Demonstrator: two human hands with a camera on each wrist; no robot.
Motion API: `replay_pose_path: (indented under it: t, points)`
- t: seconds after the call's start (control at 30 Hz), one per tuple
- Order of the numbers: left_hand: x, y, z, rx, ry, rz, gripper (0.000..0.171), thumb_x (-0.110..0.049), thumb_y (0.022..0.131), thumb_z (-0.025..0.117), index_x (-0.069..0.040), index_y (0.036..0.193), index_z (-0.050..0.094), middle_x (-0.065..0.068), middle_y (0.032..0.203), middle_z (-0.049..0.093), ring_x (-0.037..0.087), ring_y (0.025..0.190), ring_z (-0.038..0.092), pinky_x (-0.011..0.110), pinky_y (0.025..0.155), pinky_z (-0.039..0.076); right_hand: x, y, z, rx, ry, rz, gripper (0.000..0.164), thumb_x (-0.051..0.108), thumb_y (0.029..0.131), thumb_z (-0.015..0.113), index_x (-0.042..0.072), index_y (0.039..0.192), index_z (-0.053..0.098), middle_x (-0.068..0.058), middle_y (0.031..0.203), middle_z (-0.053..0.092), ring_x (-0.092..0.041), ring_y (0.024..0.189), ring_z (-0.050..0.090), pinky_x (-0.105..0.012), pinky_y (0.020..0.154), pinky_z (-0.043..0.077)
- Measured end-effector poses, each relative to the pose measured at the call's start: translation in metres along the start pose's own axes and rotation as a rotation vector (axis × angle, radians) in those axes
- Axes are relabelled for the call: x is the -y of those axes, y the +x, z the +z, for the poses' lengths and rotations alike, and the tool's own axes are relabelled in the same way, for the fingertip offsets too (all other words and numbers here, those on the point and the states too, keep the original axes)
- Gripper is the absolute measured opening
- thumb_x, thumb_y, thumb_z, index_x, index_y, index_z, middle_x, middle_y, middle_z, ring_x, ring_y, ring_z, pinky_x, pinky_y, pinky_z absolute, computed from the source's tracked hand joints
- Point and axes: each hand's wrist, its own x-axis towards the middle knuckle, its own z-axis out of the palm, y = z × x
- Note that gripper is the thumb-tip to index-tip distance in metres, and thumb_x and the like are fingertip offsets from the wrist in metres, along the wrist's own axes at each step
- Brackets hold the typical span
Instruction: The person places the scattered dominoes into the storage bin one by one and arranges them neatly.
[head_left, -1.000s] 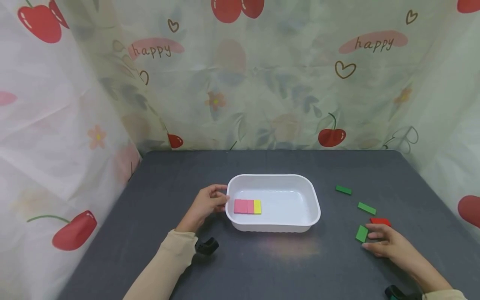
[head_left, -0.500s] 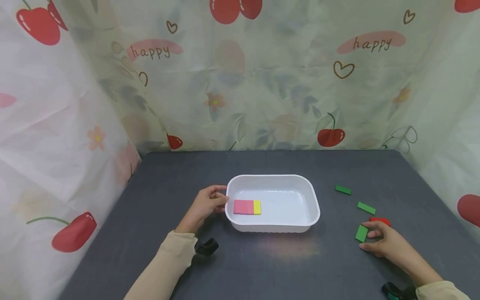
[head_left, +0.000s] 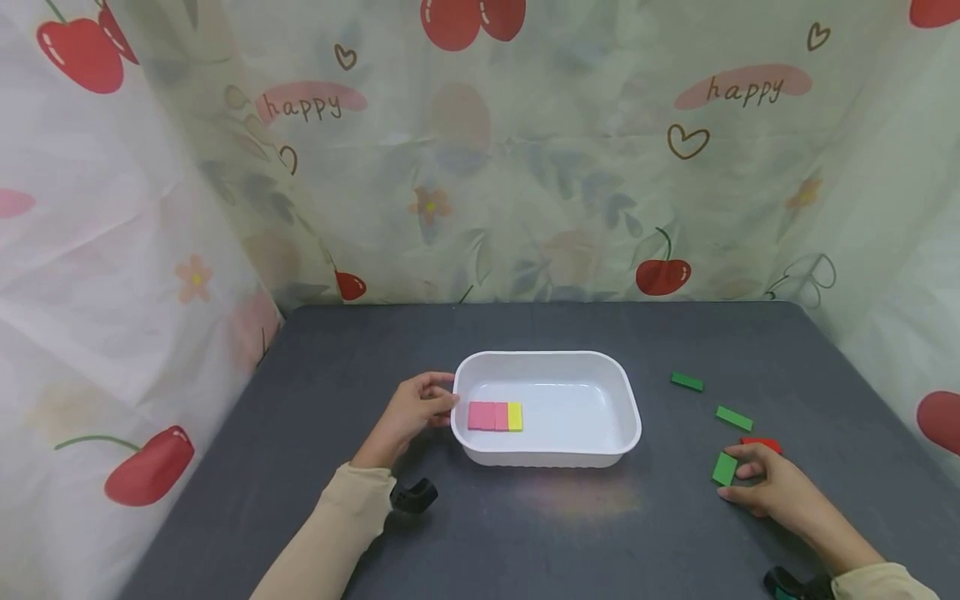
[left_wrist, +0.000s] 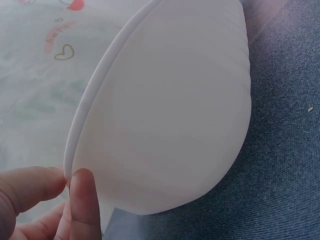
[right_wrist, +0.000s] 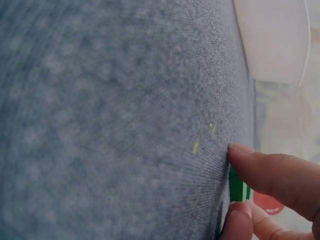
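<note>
At the tub's left end, my left hand (head_left: 405, 417) pinches the rim of the white plastic tub (left_wrist: 165, 110) between thumb and finger. Inside the tub (head_left: 545, 459), pink blocks (head_left: 487, 416) and a yellow block (head_left: 515, 417) lie in one row at the left. Over on the right, my right hand (head_left: 780, 492) has its thumb and index finger around opposite edges of a flat green block (head_left: 724, 469) low at the tabletop. The right wrist view shows that green block (right_wrist: 237, 187) between the fingertips, partly covered by them. A red block (head_left: 763, 443) is half hidden behind the right hand.
Two more green blocks, one farther back (head_left: 687, 382) and one nearer (head_left: 734, 418), lie on the dark tabletop (head_left: 360, 342) between tub and right hand. A patterned curtain (head_left: 525, 167) surrounds the table's back and sides. Black wrist straps (head_left: 414, 495) sit below the sleeves.
My right hand has shifted slightly left, its thumb and index finger coming up to the green block's edges. The left hand stays at the tub's rim.
</note>
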Motion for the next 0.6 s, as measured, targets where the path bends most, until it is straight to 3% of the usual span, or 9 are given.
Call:
replay_pose_path:
  t: [0.6]
  points:
    - [-0.0003,-0.0027,-0.0004,-0.001,-0.011,0.009,0.043,-0.011,0.087,0.071,-0.009,0.129,0.058,0.014,0.097,0.068,0.016,0.073,0.064,0.03,0.07,0.058,0.0043,0.0023,-0.0071,0.059,0.053,-0.02,0.076,0.028,0.082,0.077,-0.012,0.134,0.038,-0.016,0.103,0.056,-0.016,0.084,0.056,-0.034,0.066,0.052]
